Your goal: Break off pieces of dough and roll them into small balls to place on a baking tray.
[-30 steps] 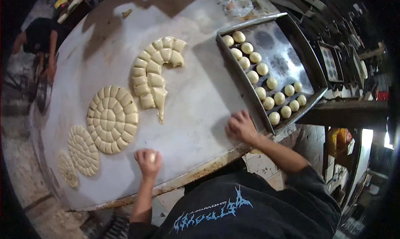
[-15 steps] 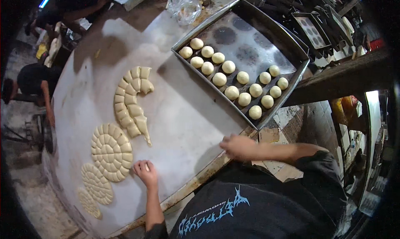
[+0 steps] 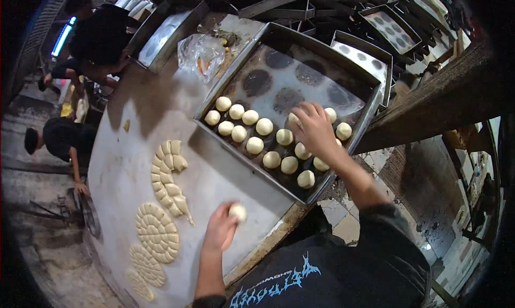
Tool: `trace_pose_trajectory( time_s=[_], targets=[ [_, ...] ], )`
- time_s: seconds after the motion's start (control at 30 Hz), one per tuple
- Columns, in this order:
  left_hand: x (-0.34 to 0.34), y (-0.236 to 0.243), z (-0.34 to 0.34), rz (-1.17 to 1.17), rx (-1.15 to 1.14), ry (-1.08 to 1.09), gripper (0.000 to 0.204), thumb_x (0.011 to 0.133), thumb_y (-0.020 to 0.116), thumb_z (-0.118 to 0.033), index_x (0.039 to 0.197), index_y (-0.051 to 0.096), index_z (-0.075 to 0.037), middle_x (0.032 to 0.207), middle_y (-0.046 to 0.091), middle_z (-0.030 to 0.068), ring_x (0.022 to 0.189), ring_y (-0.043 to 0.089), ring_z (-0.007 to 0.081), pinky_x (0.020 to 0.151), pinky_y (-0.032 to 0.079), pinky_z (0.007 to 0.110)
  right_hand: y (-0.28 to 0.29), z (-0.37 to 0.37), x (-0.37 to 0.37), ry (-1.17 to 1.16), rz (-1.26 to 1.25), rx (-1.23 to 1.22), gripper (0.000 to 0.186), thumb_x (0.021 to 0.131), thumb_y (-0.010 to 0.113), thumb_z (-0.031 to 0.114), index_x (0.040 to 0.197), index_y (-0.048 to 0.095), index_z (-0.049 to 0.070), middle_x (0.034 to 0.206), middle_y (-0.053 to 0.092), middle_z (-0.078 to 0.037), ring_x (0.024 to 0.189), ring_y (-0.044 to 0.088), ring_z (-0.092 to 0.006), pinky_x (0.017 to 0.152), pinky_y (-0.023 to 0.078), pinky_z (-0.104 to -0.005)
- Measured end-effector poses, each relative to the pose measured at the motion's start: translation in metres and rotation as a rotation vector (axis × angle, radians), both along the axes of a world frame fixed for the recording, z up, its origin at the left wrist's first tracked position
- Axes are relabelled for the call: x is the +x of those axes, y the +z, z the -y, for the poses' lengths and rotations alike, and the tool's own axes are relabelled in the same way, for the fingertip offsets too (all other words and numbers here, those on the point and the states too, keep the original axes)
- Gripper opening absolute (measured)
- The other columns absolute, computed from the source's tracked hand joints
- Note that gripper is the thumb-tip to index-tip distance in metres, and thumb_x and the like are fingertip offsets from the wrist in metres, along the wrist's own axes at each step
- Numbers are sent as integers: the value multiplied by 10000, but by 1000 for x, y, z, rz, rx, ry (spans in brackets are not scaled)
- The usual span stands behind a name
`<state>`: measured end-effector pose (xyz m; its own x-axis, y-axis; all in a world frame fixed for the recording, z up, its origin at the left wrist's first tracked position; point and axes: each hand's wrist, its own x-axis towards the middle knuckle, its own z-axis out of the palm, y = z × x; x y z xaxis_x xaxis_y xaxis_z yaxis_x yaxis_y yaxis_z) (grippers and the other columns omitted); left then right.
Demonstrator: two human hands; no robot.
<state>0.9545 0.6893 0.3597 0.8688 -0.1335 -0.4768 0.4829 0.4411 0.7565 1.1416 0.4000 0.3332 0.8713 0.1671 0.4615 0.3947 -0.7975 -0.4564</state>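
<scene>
My right hand reaches over the metal tray, its fingers bent around a pale dough ball low over the tray floor. Part of that ball and some neighbouring ones are hidden by the hand. Several round dough balls sit in rows along the tray's near side. Above the floured tabletop, my left hand grips another dough ball, slightly blurred. To its left lie a curved strip of cut dough and scored dough rounds.
A clear plastic bag lies beyond the tray's left corner. More metal trays are stacked at the back right, near a wooden beam. Other people are at the far left, beside another tray.
My right hand has moved from the table edge into the tray with a dough ball. My left hand has risen rightward, now showing a ball. The view has shifted.
</scene>
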Motion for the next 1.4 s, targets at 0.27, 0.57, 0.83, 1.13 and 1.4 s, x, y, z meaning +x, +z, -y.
trace_pose_trajectory(
  time_s=[0.27, 0.57, 0.83, 1.13, 1.4],
  targets=[
    [267, -30, 205, 842, 1251, -438, 468, 739, 686, -184, 1135, 508, -8, 1133, 554, 179, 1073, 523, 366, 929, 415, 412, 50, 32, -150, 51, -294, 463, 415, 781, 679, 68, 1171, 547, 10, 1161, 549, -173, 1070, 532, -340, 917, 442, -401],
    [166, -27, 92, 684, 1061, 111, 338, 798, 671, -175, 1076, 558, -21, 1030, 569, 146, 954, 541, 315, 845, 425, 422, 51, -7, -177, 341, -539, 621, 214, 827, 641, 58, 1028, 589, 3, 971, 611, -156, 913, 601, -324, 808, 490, -340],
    [-167, -88, -77, -28, 1896, 340, 373, 820, 635, -224, 1155, 558, -80, 1165, 491, 125, 1091, 427, 331, 932, 334, 477, -69, -203, -154, 576, -284, -64, 320, 774, 661, 190, 1085, 608, 134, 1097, 525, -129, 1011, 475, -331, 844, 407, -457],
    [-172, -85, -105, 25, 1574, 624, 348, 831, 587, -149, 1168, 543, -74, 1142, 530, 162, 1054, 475, 375, 927, 369, 463, -92, -427, -133, 136, -464, -126, 388, 870, 518, 401, 1003, 604, 47, 1124, 524, -200, 1032, 468, -434, 889, 364, -516],
    [-22, -77, -167, -18, 1650, 458, 355, 813, 603, -211, 1105, 514, -31, 1103, 488, 184, 1053, 490, 368, 904, 415, 469, -92, -329, -141, 507, -1140, 746, 255, 827, 588, 117, 997, 441, -3, 824, 504, -57, 686, 481, -106, 569, 428, -258]
  ],
)
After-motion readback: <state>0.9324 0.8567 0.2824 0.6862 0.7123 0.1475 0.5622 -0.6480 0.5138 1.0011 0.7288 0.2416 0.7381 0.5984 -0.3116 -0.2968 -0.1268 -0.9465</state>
